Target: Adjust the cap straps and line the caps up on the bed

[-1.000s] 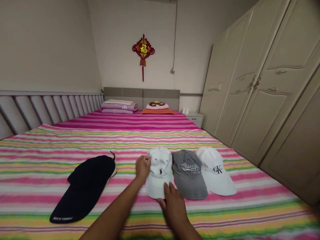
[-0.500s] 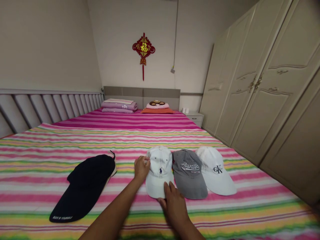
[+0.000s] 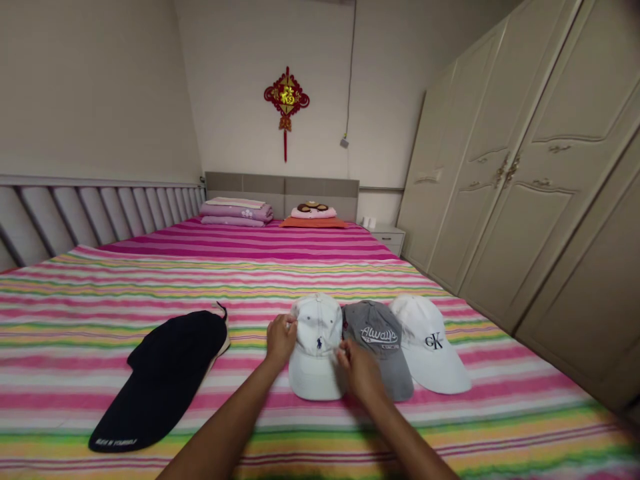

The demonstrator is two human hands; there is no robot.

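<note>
A pale baseball cap (image 3: 316, 373) with a small dark horse-rider logo lies upright in front of me, brim toward me. My left hand (image 3: 281, 340) has its fingers closed on the cap's left side. At the cap's right edge, my right hand (image 3: 360, 367) has its fingers drawn together on the rim, slightly blurred, in front of part of a grey cap (image 3: 373, 327) with "Always" lettering. Beside the grey one, partly behind it, rests a white cap (image 3: 435, 363) marked "CK". A black cap (image 3: 170, 367) lies apart on the left, its long brim pointing toward me.
Striped bedding (image 3: 250, 287) covers the bed under the caps. Folded purple quilts (image 3: 237, 212) and a pink pillow (image 3: 313, 213) sit near the headboard. A slatted rail (image 3: 105, 213) runs along the left, and a wardrobe (image 3: 500, 220) stands at the right.
My right hand has moved from the pale cap's brim up to its right side. My left hand stays at the left side. The view has shifted slightly.
</note>
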